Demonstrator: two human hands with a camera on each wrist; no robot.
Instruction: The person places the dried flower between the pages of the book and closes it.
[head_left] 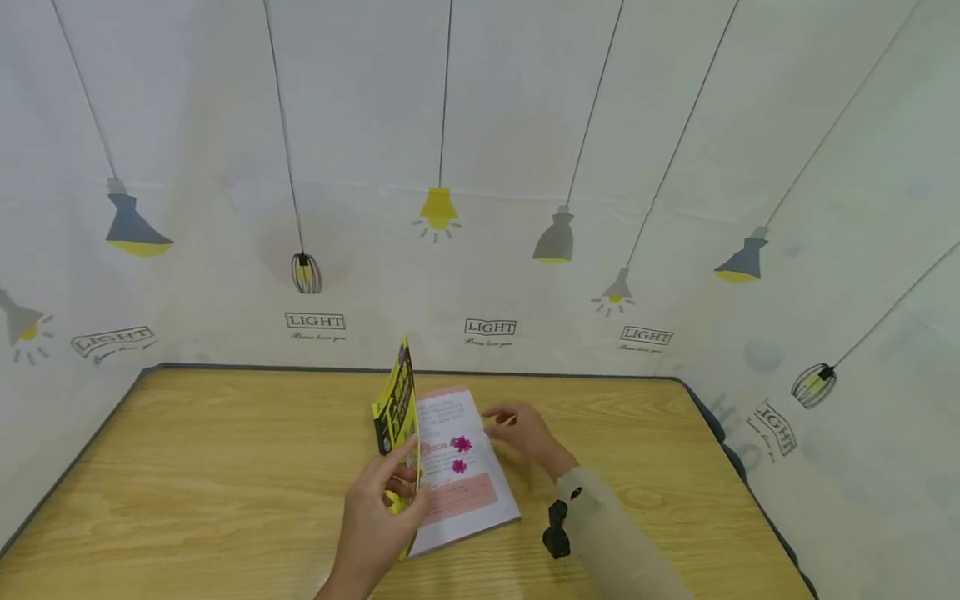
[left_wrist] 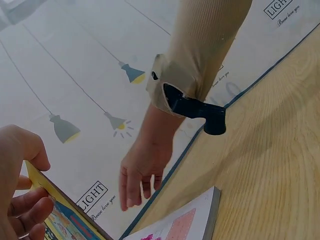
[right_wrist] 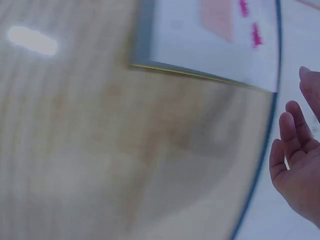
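A book lies open on the table, its white page (head_left: 457, 417) printed with text, pink flowers and a pink box. Its yellow-and-black front cover (head_left: 397, 408) stands nearly upright on the left side. My left hand (head_left: 375, 504) grips that cover near its lower edge, fingers bent about it; the left wrist view shows the cover's colourful printed side (left_wrist: 70, 222) beside those fingers. Over the page's right edge hovers my right hand (head_left: 528, 433), fingers loosely bent and holding nothing. In the right wrist view, the same hand (right_wrist: 300, 160) appears apart from the book's page (right_wrist: 190, 45).
The wooden table (head_left: 225, 467) extends around the book, with a dark edge strip along its back. Behind it stands a white wall covering (head_left: 495, 275) with printed hanging lamps. A black wrist mount (head_left: 557, 529) sits on the right sleeve (head_left: 615, 533).
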